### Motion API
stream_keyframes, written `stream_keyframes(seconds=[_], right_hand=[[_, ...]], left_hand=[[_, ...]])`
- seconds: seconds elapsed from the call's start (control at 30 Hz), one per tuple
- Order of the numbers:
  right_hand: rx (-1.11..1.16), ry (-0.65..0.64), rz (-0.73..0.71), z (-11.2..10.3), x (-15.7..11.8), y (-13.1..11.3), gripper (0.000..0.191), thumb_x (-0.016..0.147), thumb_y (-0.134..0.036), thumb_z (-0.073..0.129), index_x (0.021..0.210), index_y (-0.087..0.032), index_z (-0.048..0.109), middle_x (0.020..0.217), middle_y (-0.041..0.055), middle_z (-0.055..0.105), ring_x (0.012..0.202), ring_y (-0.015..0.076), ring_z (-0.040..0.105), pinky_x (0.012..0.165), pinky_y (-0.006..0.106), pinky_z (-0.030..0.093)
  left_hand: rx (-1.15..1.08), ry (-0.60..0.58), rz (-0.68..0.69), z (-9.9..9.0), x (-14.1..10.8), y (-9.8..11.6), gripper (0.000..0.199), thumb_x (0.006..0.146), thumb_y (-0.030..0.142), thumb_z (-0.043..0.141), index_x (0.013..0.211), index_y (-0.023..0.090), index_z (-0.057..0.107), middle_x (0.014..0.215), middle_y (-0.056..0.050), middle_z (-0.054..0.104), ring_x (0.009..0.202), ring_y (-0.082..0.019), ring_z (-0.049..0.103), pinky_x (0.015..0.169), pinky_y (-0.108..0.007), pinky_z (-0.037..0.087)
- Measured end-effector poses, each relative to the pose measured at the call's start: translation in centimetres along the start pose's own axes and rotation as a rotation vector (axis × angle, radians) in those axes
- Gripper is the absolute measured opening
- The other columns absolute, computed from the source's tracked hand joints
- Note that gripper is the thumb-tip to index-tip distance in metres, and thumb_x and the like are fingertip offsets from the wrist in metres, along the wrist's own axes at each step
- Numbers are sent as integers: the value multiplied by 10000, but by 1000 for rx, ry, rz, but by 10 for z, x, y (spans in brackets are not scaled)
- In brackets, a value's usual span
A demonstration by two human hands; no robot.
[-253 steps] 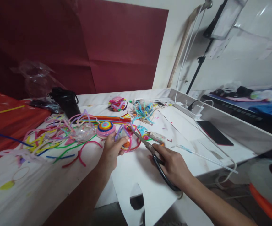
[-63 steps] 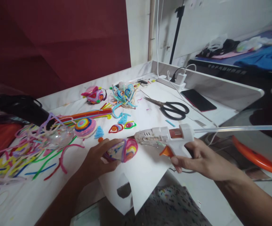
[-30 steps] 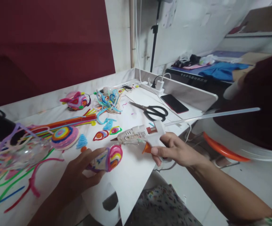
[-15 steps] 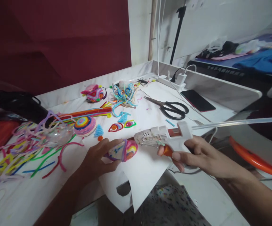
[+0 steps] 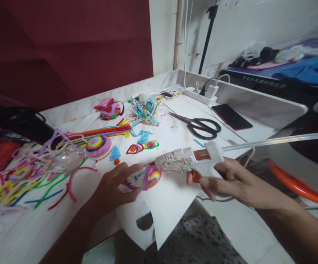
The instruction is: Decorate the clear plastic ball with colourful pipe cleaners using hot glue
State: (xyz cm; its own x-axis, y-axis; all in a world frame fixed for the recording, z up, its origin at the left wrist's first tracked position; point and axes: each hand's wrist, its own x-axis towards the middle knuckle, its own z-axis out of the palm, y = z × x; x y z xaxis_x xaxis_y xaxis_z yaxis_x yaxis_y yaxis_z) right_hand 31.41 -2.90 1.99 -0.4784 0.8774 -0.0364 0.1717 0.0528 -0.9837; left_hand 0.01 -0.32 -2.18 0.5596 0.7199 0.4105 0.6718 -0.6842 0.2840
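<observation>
My left hand [image 5: 120, 183] grips a small rounded craft piece [image 5: 152, 176], part pale and part covered in pink, yellow and purple pipe-cleaner bands. Held in my right hand [image 5: 225, 179] is a white hot glue gun [image 5: 186, 157], with fingers at its orange trigger. A long clear glue stick [image 5: 274, 141] sticks out of its back. The gun's nozzle is at the top of the craft piece; whether it touches, I cannot tell. Under both hands lies white paper [image 5: 167, 209] with a cut-out hole. Two eye-shaped pieces [image 5: 135, 148] lie just beyond.
Black-handled scissors [image 5: 203, 126] and a phone [image 5: 232, 116] lie at the right, near a power strip [image 5: 203, 97]. Loose pipe cleaners [image 5: 24, 187] spread over the left. A striped dome [image 5: 98, 146], a finished-looking colourful piece [image 5: 109, 109] and a blue tangle [image 5: 146, 110] stand further back.
The glue gun has shifted slightly left over the craft piece, with my right hand moving along. My left hand keeps its hold, nearly still.
</observation>
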Motion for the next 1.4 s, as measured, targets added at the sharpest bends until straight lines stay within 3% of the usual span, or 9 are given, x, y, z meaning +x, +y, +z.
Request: stream_keyframes(seconds=[0.77, 1.4], right_hand=[[-21, -4, 84, 0, -2, -7, 227, 862, -389, 607, 834, -165, 632, 558, -33, 528, 497, 99, 505, 436, 206, 353], [-101, 53, 85, 2, -4, -7, 239, 858, -427, 605, 834, -190, 623, 551, -38, 542, 451, 89, 477, 379, 213, 281]], left_hand=[[16, 21, 39, 1, -1, 0, 510, 762, 210, 607, 1250, 297, 486, 953, -17, 650, 797, -157, 674, 634, -227, 534], [41, 24, 57, 0, 0, 2, 532, 763, 198, 607, 1268, 303, 478, 983, -11, 660, 816, -151, 667, 656, -224, 540]])
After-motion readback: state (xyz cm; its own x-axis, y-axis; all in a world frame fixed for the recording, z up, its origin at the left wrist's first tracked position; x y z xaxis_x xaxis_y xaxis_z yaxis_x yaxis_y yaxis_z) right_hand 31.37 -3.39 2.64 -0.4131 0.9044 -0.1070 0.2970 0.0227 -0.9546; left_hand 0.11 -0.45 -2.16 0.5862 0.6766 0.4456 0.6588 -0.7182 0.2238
